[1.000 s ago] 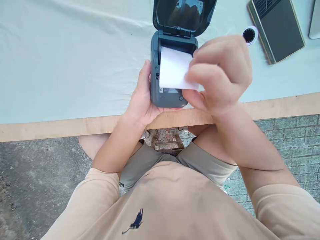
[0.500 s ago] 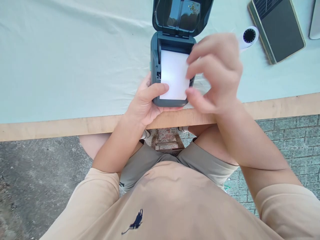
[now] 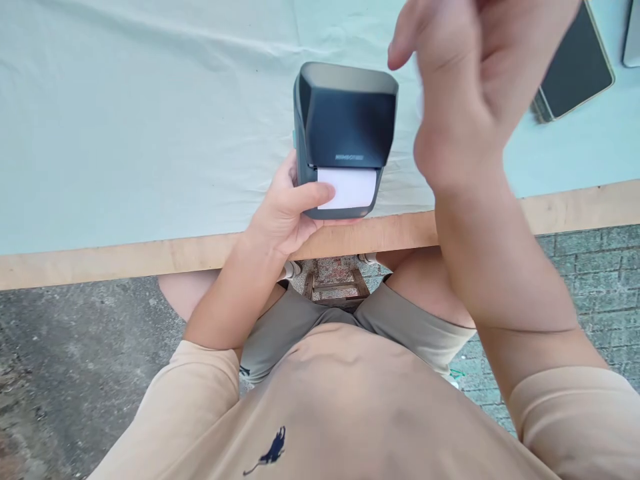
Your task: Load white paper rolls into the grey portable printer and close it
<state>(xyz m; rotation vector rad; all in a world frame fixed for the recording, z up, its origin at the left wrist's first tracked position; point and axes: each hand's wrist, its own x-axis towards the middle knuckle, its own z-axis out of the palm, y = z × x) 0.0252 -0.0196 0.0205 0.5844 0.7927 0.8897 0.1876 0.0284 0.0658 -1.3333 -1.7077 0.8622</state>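
Observation:
My left hand (image 3: pixel 285 203) grips a dark grey label printer (image 3: pixel 303 180) from its left side and from below, at the table's front edge. The thumb presses on a strip of white label paper (image 3: pixel 357 189) that shows below the printer's lid. The dark lid (image 3: pixel 350 127) is down over the upper part of the printer; I cannot tell whether it is latched. My right hand (image 3: pixel 470 80) hovers up and to the right of the printer, near the camera, apart from it. Its visible fingers are bent loosely and hold nothing that I can see; some run out of the frame.
A pale blue cloth (image 3: pixel 140 133) covers the table, whose bare wooden edge (image 3: pixel 125 260) runs along the front. A dark flat device (image 3: pixel 575 73) lies at the back right, partly behind my right hand. Part of a grey object (image 3: pixel 633 40) shows at the right border.
The printer's lid has swung down from upright and covers most of the white paper. My right hand has moved from the paper's right side up and away. My left hand keeps its hold.

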